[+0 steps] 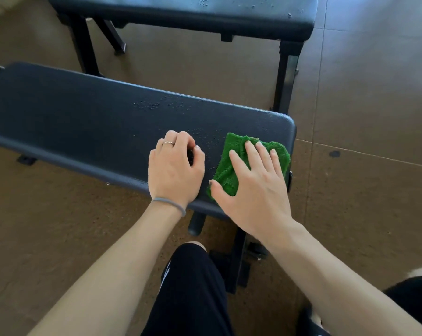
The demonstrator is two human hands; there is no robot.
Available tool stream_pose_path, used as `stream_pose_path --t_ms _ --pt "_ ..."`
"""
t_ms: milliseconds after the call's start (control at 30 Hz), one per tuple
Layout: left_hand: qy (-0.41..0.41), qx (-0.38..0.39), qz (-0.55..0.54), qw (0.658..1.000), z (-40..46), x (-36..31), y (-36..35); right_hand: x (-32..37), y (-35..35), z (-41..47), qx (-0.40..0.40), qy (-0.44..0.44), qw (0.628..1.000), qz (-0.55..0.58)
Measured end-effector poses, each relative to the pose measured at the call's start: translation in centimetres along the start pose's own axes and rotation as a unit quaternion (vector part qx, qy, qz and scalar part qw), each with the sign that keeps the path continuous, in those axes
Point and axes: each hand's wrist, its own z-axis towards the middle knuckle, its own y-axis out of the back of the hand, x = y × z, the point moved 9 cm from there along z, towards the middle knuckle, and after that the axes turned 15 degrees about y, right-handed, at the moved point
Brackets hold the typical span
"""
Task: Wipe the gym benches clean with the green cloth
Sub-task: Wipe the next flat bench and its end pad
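Right hand (253, 180) flat on folded green cloth (231, 163) at near bench's (71, 112) right end; left hand (176, 166) curled, empty.

My right hand (251, 180) hides part of the green cloth (231, 163). The far bench (171, 13) and near bench (59, 112) get cut off at the edges.

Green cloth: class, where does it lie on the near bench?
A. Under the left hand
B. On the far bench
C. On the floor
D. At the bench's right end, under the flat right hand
D: the green cloth lies at the right end of the near bench, with the right hand flat on it.
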Motion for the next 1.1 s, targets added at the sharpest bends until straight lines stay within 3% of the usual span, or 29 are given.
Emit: stream_pose_path --t_ms 233,467,600,800,1000,1100 --pt "-0.005 -0.003 -0.002 1.0 -0.1 0.3 0.0 -2.3 -0.5 5.2 -0.002 -0.038 0.999 0.003" --pt "-0.001 0.003 -0.006 1.0 -0.1 0.5 -0.1 1.1 0.3 -2.7 -0.046 -0.052 0.998 -0.007" --pt "-0.003 0.01 -0.01 1.0 -0.1 0.6 -0.1 -0.3 0.2 -1.2 -0.057 -0.055 0.997 0.0" --pt "-0.009 0.01 -0.014 1.0 0.1 0.7 -0.1 -5.5 0.3 3.6 -0.053 -0.154 0.986 0.019" --pt "-0.011 0.002 -0.004 1.0 -0.1 0.3 0.1 -1.2 0.4 -3.9 -0.1 -0.176 0.978 0.049" --pt "-0.008 0.009 0.006 1.0 -0.2 0.2 -0.2 -3.0 0.0 -3.1 -0.096 -0.179 0.977 0.066"
